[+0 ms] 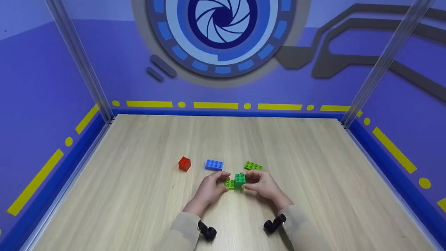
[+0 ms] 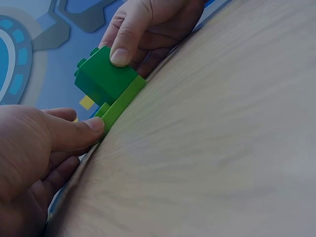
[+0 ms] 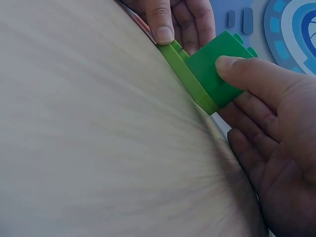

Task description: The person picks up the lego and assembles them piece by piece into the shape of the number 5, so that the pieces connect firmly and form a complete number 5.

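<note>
A dark green square brick [image 1: 240, 180] sits on the right end of a flat light green plate [image 1: 230, 183] lying on the wooden table [image 1: 139, 195]. My left hand [image 1: 210, 188] pinches the plate's left end [image 2: 109, 114], thumb against its edge. My right hand [image 1: 263, 184] grips the dark green brick [image 2: 103, 79], thumb on its near side [image 3: 217, 74] and fingers behind it. The plate [image 3: 185, 74] lies flat on the table under the brick.
Beyond the hands lie a red cube [image 1: 184, 164], a blue brick [image 1: 214, 165] and another light green plate [image 1: 253, 166]. Purple walls with a blue kerb [image 1: 223, 113] and two metal posts enclose the table.
</note>
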A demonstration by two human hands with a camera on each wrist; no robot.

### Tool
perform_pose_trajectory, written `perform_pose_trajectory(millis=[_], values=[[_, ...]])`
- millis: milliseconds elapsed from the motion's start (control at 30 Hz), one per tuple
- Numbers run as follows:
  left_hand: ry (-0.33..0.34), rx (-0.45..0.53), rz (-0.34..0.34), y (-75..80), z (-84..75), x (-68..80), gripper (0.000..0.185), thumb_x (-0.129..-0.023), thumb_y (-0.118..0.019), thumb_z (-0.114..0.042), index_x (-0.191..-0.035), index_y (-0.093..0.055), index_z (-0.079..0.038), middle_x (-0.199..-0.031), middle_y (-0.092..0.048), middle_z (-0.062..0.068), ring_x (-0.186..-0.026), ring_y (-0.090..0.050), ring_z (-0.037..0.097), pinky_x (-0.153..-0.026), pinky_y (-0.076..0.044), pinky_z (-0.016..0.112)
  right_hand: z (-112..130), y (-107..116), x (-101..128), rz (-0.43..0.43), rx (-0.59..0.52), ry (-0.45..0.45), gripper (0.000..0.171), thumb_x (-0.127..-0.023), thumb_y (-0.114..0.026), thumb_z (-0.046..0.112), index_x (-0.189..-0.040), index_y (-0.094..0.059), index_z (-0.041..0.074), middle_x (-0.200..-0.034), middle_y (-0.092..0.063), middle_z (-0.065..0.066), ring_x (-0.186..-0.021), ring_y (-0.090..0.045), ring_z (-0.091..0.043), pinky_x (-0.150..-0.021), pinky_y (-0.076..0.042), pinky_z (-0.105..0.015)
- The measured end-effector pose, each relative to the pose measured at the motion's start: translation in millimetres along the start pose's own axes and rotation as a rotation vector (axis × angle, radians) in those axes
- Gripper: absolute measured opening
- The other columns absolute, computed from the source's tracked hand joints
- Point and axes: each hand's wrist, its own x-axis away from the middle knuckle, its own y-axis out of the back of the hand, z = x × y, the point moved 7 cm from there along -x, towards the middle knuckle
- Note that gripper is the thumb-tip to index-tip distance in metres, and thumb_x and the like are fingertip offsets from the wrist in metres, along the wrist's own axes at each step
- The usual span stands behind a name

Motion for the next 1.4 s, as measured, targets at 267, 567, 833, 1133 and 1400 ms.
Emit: perform_pose_trajectory(millis=[267,567,833,1133,1400], values=[[0.007,-0.003,0.006,0.4,1.0,-0.3,0.043,-0.088,-0.076,0.001,-0.128,-0.067,-0.011,-0.124,-0.073,0.006,-0.121,-0.065,0.027,-0.109,-0.051,0.048,0.1,-0.7,-0.3,0.012,-0.033,-0.006,0.038,-0.084,-0.080,0.000,-0.120,-0.069,-0.009,-0.120,-0.073,-0.025,-0.104,-0.071,-0.012,-0.096,-0.057,-0.022],[0.007,0.021,0.008,0.9,0.0,-0.5,0.043,-0.088,-0.074,0.001,-0.129,-0.067,-0.008,-0.125,-0.072,0.008,-0.122,-0.065,0.027,-0.110,-0.050,0.049,-1.3,0.2,-1.1,0.020,-0.067,-0.030,0.041,-0.084,-0.081,0.001,-0.121,-0.068,-0.009,-0.122,-0.072,-0.024,-0.106,-0.071,-0.012,-0.095,-0.057,-0.021],[0.006,0.036,0.003,1.1,1.5,-0.8,0.043,-0.087,-0.075,0.000,-0.128,-0.067,-0.009,-0.124,-0.073,0.007,-0.121,-0.065,0.027,-0.110,-0.050,0.049,-1.5,0.6,-1.2,0.026,-0.067,-0.022,0.044,-0.084,-0.081,0.001,-0.124,-0.067,-0.008,-0.124,-0.072,-0.025,-0.109,-0.072,-0.017,-0.099,-0.057,-0.024],[-0.010,0.084,-0.034,4.2,1.5,0.7,0.037,-0.093,-0.075,-0.012,-0.129,-0.067,-0.008,-0.119,-0.074,0.006,-0.117,-0.067,0.026,-0.107,-0.052,0.047,-0.2,-0.3,-1.2,0.038,-0.064,0.007,0.043,-0.084,-0.082,0.002,-0.123,-0.068,-0.008,-0.124,-0.072,-0.024,-0.108,-0.072,-0.013,-0.100,-0.057,-0.028],[-0.026,0.160,-0.120,10.1,2.6,0.1,0.029,-0.094,-0.073,-0.008,-0.122,-0.070,-0.003,-0.113,-0.076,0.009,-0.108,-0.070,0.026,-0.097,-0.059,0.035,-0.5,-1.1,-1.1,0.039,-0.075,-0.016,0.043,-0.084,-0.082,0.002,-0.124,-0.068,-0.007,-0.125,-0.072,-0.024,-0.108,-0.072,-0.015,-0.099,-0.057,-0.026]])
